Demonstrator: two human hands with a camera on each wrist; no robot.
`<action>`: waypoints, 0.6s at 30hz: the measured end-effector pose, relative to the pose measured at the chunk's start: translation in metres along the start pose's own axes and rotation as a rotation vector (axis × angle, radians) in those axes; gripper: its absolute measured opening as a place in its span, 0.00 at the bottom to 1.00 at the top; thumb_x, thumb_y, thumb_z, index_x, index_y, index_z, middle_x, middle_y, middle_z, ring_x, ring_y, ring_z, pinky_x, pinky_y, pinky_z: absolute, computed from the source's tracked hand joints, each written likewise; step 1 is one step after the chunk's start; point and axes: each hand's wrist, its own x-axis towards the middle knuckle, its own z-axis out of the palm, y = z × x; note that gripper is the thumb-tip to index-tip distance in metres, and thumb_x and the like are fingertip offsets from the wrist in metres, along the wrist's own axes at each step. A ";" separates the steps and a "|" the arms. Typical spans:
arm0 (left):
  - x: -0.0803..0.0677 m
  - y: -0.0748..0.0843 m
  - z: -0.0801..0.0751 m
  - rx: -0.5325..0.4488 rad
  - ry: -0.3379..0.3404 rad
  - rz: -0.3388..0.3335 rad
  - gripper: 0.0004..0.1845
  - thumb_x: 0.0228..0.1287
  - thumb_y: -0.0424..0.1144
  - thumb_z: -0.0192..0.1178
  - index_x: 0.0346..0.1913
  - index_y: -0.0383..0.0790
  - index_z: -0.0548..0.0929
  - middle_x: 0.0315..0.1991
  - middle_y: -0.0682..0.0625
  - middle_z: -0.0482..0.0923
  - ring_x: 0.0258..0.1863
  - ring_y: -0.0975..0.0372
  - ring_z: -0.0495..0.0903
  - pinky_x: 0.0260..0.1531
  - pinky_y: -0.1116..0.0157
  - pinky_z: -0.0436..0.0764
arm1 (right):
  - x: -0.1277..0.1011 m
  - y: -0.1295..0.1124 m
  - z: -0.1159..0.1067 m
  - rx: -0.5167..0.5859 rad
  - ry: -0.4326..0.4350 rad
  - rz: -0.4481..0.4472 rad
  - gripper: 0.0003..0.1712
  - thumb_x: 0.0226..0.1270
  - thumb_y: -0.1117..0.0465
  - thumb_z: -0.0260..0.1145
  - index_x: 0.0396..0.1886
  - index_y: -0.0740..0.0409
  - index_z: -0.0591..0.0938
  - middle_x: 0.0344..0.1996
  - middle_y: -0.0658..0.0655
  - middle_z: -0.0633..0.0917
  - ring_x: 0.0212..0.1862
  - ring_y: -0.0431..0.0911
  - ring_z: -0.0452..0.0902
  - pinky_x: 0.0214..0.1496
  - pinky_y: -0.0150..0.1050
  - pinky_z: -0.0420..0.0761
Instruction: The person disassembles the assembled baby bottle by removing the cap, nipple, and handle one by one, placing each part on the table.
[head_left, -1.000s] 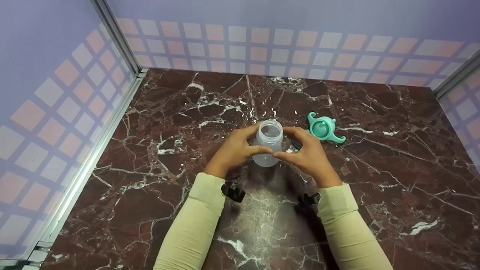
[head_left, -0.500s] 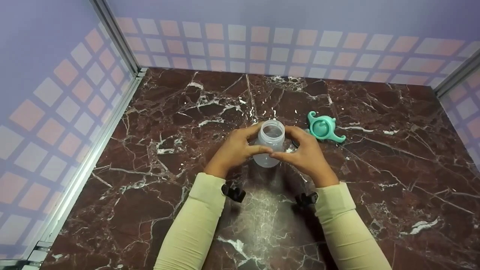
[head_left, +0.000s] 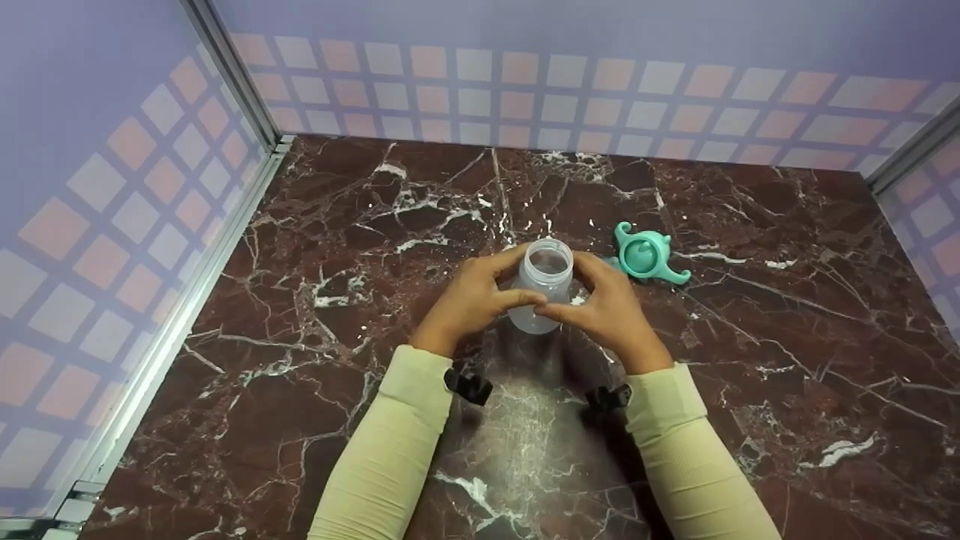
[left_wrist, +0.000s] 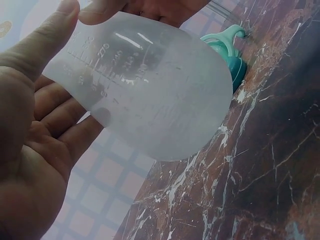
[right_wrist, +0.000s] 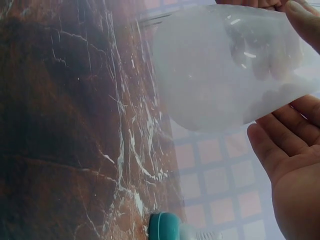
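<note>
Fingers (head_left: 517, 298) of both my hands curl round the clear bottle (head_left: 541, 285), held just above the table (head_left: 337, 225). I should squeeze softly and keep its open top up. Just right, the green lid (head_left: 646, 255) lies on the table.

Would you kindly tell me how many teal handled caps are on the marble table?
1: the teal cap lies on the table, just right of the held bottle.
</note>
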 end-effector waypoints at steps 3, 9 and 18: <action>0.000 0.000 0.000 -0.004 0.000 0.009 0.43 0.48 0.63 0.65 0.70 0.54 0.69 0.63 0.53 0.76 0.62 0.63 0.76 0.67 0.61 0.69 | 0.000 0.001 0.000 0.006 0.006 -0.014 0.43 0.39 0.48 0.83 0.58 0.55 0.79 0.51 0.53 0.83 0.54 0.45 0.79 0.59 0.41 0.78; 0.000 -0.001 0.000 -0.015 0.000 0.020 0.43 0.50 0.62 0.65 0.70 0.52 0.69 0.64 0.52 0.75 0.62 0.63 0.76 0.66 0.62 0.70 | 0.001 0.001 0.001 0.058 0.001 -0.007 0.41 0.39 0.51 0.83 0.58 0.57 0.80 0.50 0.55 0.83 0.53 0.45 0.79 0.60 0.39 0.78; -0.001 0.000 -0.002 -0.008 -0.013 0.003 0.42 0.51 0.61 0.65 0.70 0.51 0.68 0.66 0.52 0.72 0.64 0.61 0.73 0.68 0.61 0.68 | -0.001 -0.019 -0.002 0.060 -0.016 0.025 0.39 0.42 0.62 0.82 0.58 0.65 0.78 0.50 0.61 0.83 0.54 0.50 0.79 0.60 0.39 0.78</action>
